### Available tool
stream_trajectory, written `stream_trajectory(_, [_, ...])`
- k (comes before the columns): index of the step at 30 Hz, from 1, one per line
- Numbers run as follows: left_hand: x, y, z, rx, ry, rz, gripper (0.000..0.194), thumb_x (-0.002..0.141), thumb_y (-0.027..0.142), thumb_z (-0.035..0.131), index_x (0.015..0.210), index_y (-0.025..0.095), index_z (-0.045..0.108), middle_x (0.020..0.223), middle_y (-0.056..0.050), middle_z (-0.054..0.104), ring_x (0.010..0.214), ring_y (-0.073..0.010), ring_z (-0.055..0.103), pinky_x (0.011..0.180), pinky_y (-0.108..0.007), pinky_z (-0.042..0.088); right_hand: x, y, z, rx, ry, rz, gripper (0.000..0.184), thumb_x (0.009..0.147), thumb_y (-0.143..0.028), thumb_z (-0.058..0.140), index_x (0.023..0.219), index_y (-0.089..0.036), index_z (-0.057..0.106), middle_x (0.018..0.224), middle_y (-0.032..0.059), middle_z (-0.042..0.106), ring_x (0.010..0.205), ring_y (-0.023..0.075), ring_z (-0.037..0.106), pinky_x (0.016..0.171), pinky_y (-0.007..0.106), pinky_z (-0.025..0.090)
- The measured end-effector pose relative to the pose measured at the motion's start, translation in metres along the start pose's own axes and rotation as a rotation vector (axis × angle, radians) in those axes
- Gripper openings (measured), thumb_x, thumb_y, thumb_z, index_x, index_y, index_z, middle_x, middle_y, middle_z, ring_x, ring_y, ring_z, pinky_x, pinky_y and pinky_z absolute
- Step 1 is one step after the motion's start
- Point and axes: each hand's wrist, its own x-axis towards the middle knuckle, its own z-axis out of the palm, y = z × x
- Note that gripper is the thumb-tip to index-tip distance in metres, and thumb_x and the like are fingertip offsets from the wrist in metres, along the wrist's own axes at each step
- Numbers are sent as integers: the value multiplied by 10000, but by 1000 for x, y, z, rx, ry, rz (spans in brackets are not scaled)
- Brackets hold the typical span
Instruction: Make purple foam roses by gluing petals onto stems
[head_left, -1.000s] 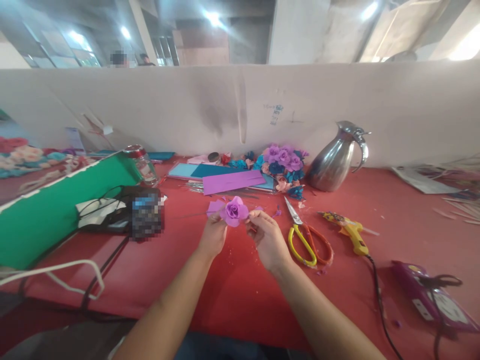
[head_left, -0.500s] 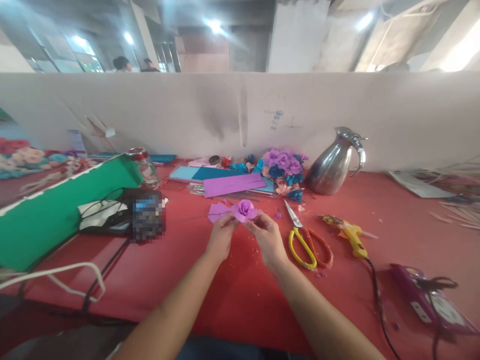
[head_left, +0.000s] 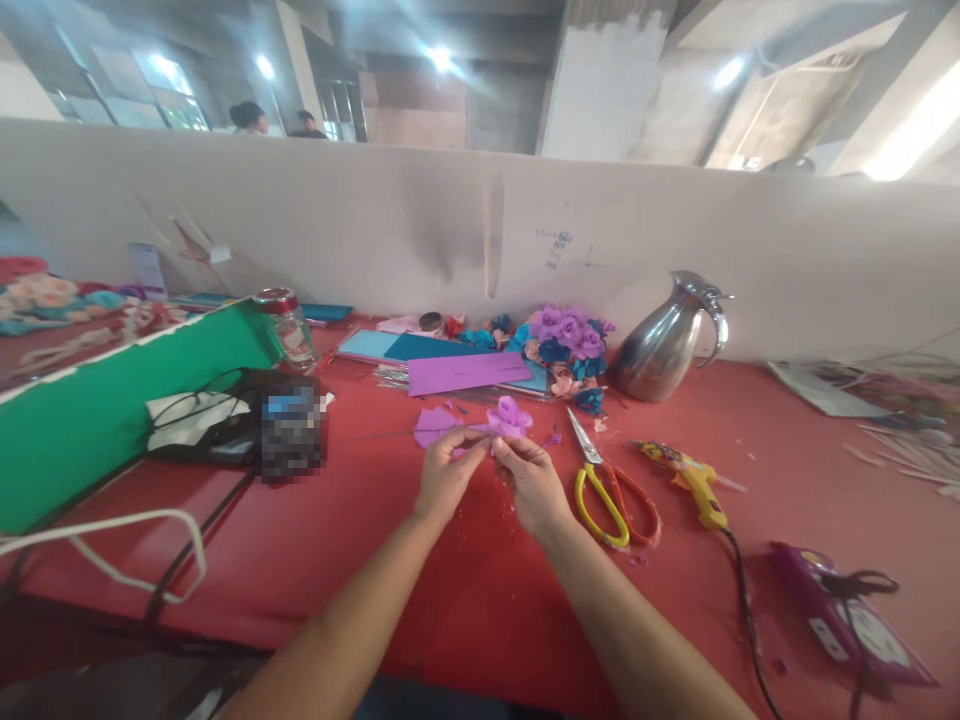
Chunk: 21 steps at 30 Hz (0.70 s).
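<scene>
A purple paper flower point(head_left: 508, 414) is held over the middle of the red table, tilted with its bloom away from me. My left hand point(head_left: 448, 480) is closed in a pinch at the flower's base, and a thin dark stem sticks out to its left. Thumb and fingers of my right hand point(head_left: 534, 484) pinch the same base from the other side. The fingertips of both hands nearly meet and hide the exact grip. Cut purple paper petals point(head_left: 435, 426) lie just behind my left hand. Scissors point(head_left: 602, 490) with yellow and orange handles rest right of my right hand.
A yellow glue gun point(head_left: 694, 482) and a purple box with a cord point(head_left: 844, 610) lie to the right. Behind stand a metal jug point(head_left: 660, 345), finished flowers point(head_left: 566, 335) and a purple paper strip point(head_left: 469, 373). A green panel point(head_left: 127, 420) and glass jar point(head_left: 289, 335) are left.
The flower has tipped away from me, its bloom shifting slightly right. My hands have come closer together, pinching below the bloom. The camera view has shifted a little.
</scene>
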Motion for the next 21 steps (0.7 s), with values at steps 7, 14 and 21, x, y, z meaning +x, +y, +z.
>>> stream_trajectory(7, [3,10,-5,-100,2,-36,61,680,242,726,717,194,728,773,-20,698,780,-175,613,761,-281,454,1,-9,1,82,-130,33,328,602,-434,818,623,-201,587,598,-40,486,557,95,379,540,230,307])
stream_trajectory(14, [4,14,-11,-93,17,-12,70,692,250,721,732,196,741,771,-25,702,782,-179,604,750,-279,439,-1,-11,3,44,-167,82,359,585,-465,817,627,-204,573,621,-24,486,560,102,372,533,239,314])
stream_trajectory(21, [6,11,-13,-94,-76,-14,174,653,256,774,822,217,763,856,-35,686,804,-183,594,766,-285,449,0,-3,-1,-115,-145,-27,298,616,-458,790,653,-210,629,589,-33,488,571,114,371,597,262,340])
